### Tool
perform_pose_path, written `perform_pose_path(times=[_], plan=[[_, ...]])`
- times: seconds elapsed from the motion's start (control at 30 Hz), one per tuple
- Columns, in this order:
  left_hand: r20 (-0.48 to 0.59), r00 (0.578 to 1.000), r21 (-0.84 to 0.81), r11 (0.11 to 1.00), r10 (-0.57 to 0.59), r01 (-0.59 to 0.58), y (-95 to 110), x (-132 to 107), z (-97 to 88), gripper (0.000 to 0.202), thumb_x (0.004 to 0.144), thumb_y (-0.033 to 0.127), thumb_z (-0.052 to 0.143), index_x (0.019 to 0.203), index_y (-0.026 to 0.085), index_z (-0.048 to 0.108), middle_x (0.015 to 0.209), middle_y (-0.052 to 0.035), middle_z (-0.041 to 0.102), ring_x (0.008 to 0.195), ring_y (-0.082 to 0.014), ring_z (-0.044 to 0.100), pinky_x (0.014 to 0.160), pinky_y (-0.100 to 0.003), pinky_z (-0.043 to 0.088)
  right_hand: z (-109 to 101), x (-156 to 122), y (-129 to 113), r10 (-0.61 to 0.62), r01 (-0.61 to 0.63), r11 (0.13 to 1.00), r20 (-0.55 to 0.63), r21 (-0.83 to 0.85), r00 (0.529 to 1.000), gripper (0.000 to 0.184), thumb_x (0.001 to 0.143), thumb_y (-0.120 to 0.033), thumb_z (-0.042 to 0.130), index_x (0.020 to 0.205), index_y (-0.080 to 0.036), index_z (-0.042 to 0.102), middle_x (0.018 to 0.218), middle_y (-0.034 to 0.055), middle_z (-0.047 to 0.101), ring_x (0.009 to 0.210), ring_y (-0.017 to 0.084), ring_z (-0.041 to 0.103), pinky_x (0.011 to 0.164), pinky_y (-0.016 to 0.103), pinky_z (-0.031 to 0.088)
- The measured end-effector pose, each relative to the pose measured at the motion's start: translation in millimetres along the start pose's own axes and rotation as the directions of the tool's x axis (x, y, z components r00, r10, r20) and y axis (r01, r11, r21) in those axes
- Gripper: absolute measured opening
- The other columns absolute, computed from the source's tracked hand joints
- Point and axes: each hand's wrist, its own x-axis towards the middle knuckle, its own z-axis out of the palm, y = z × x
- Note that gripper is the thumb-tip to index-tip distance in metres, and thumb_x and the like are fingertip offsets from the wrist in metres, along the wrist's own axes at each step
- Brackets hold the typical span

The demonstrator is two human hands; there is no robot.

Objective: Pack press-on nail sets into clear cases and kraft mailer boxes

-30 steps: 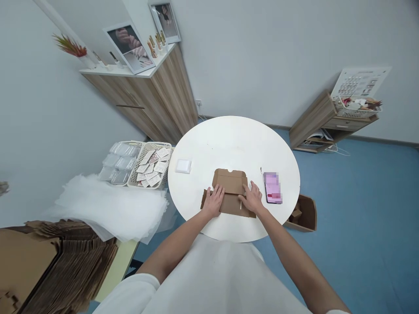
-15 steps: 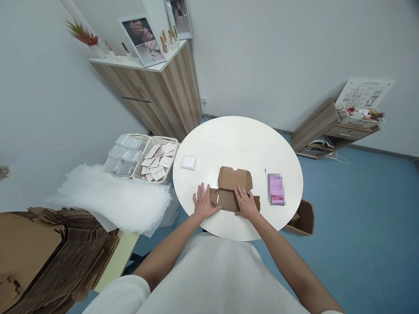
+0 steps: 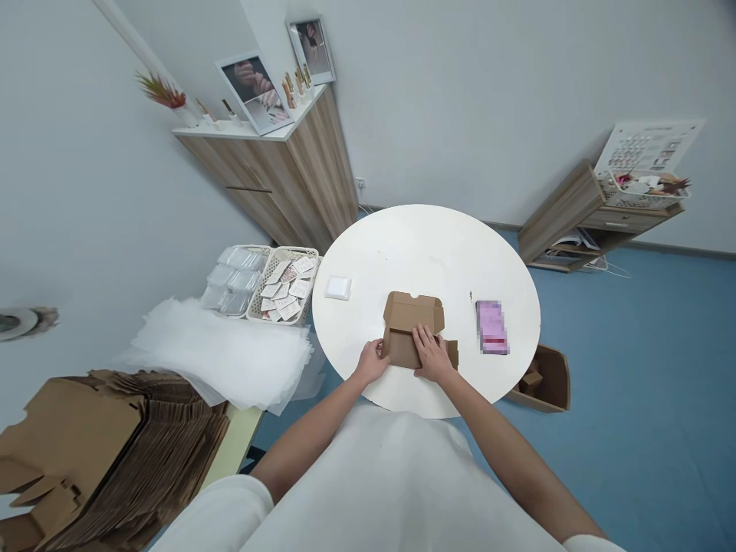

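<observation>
A partly folded brown cardboard box (image 3: 414, 313) lies on the white round table (image 3: 425, 245), its lid panel spread away from me. At the box's left edge my left hand (image 3: 372, 363) has its fingers wrapped round the side flap, which stands up. My right hand (image 3: 432, 356) rests with fingers stretched out on the right part of the base panel, covering some of it. A small white packet (image 3: 338, 287) sits to the left on the table. To the right lies a pink-purple rectangular item (image 3: 491, 327), blurred out.
Left of the table are a basket of cards (image 3: 287, 285), a basket of clear plastic cases (image 3: 235, 276), white foam sheets (image 3: 212, 353) and stacked flat cardboard (image 3: 166, 437). An open carton (image 3: 555, 379) stands on the floor at right. A wooden cabinet (image 3: 276, 184) stands behind.
My left hand has gone from lying spread beside the box to gripping its left flap, which is now folded up. My right hand stays on the base panel. The view has shifted slightly.
</observation>
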Motion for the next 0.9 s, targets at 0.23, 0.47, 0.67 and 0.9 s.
perform_pose_path(times=[0.23, 0.47, 0.67, 0.9], plan=[[0.034, 0.999, 0.017, 1.000, 0.000, -0.001, 8, 3, 3.4, 0.041, 0.081, 0.040, 0.040, 0.111, 0.013, 0.044, 0.108, -0.0100, 0.056, 0.089, -0.0155, 0.057, 0.073, -0.025, 0.043, 3, -4, -7, 0.014, -0.015, 1.000, -0.033, -0.016, 0.999, 0.112, 0.053, -0.035, 0.069, 0.136, -0.015, -0.003, 0.143, 0.0109, -0.001, 0.130, 0.024, -0.006, 0.102, 0.046, 0.008], [0.096, 0.995, 0.230, 0.973, -0.012, -0.010, 4, 12, -4.5, 0.026, 0.083, 0.032, 0.035, 0.096, 0.016, 0.051, 0.092, -0.0066, 0.063, 0.084, -0.0170, 0.058, 0.069, -0.025, 0.042, 7, -10, -6, -0.053, 0.053, 0.999, 0.001, 0.012, 0.999, 0.120, 0.048, -0.045, 0.070, 0.136, -0.015, -0.006, 0.143, 0.0115, -0.003, 0.129, 0.026, -0.013, 0.101, 0.049, 0.006], [0.131, 0.991, 0.454, 0.890, -0.022, -0.040, 6, 13, -6.4, 0.024, 0.083, 0.027, 0.032, 0.097, 0.014, 0.047, 0.092, -0.0113, 0.061, 0.082, -0.0216, 0.059, 0.063, -0.028, 0.041, 10, -12, -5, -0.073, 0.074, 0.997, 0.033, -0.035, 0.997, 0.124, 0.043, -0.055, 0.068, 0.136, -0.016, -0.006, 0.143, 0.0120, -0.006, 0.128, 0.029, -0.017, 0.100, 0.053, 0.005], [0.087, 0.993, 0.462, 0.886, -0.076, 0.028, 12, 18, -0.7, 0.024, 0.074, 0.020, 0.041, 0.097, 0.015, 0.047, 0.089, -0.0106, 0.061, 0.082, -0.0232, 0.059, 0.060, -0.028, 0.042, 5, -13, -8, -0.062, 0.066, 0.994, 0.052, -0.085, 0.997, 0.119, 0.048, -0.052, 0.067, 0.136, -0.017, -0.005, 0.143, 0.0132, -0.007, 0.129, 0.029, -0.014, 0.099, 0.052, 0.007]])
